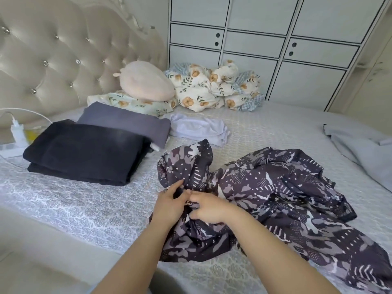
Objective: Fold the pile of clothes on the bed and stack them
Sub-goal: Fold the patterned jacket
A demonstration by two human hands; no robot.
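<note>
A crumpled dark patterned garment point(275, 187) with grey camouflage shapes and white dots lies spread over the near right of the bed point(84, 204). Both hands meet at its bunched left part. My left hand point(169, 203) pinches a fold of the fabric with thumb and fingers. My right hand point(209, 209) grips the cloth right beside it, fingers curled in. A folded black garment point(84, 151) lies at the left, with a folded grey-purple one point(125, 122) just behind it. A pale lilac garment point(199, 128) lies loosely flat further back.
A floral quilt point(214, 88) and a pink plush pillow point(146, 81) sit by the tufted headboard point(53, 49). A white charger and cable point(17, 130) lie at the far left. A grey cloth point(360, 149) lies at the right edge. White cabinets point(265, 39) stand behind.
</note>
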